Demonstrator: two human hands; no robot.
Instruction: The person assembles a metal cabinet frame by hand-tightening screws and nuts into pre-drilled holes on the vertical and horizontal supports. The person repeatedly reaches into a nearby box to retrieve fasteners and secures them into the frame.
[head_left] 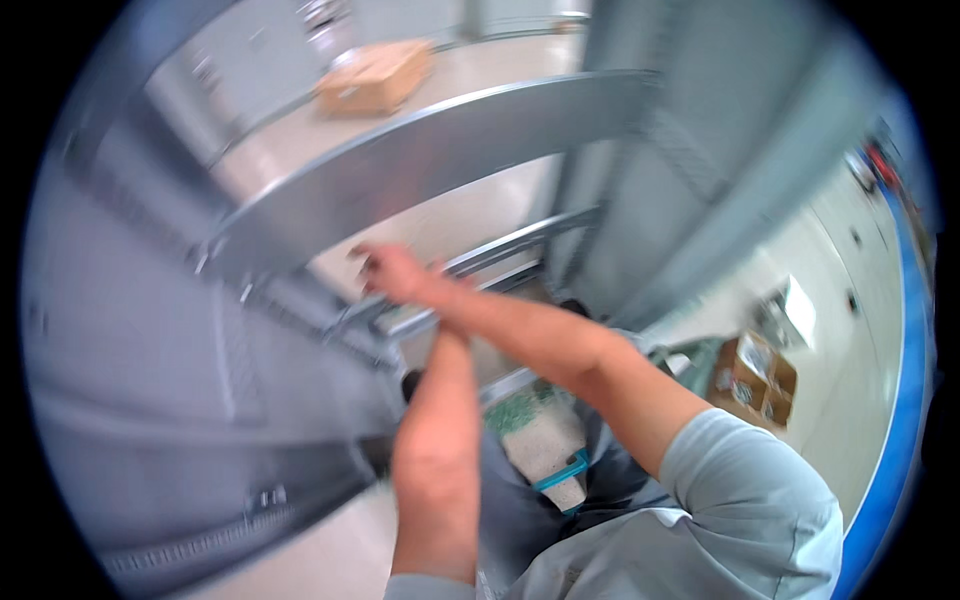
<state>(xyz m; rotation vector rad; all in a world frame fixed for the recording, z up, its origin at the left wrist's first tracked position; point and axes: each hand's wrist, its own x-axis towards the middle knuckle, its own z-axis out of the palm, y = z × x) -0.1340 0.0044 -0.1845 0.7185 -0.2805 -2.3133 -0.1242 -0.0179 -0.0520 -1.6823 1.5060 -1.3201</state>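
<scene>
My bare forearms cross inside a grey metal cabinet frame, the right one over the left. My right hand is in front of a wide metal cross panel, above a lower metal rail. Its fingers look bent and apart, though blurred, and no object shows in them. My left hand is mostly hidden behind the right wrist, close to the same rail. Whether it grips anything does not show.
Grey cabinet walls rise on both sides. Beyond the panel a wooden crate stands on the pale floor. At right are an open cardboard box with parts, a white box and a blue floor stripe. A teal strip lies between my legs.
</scene>
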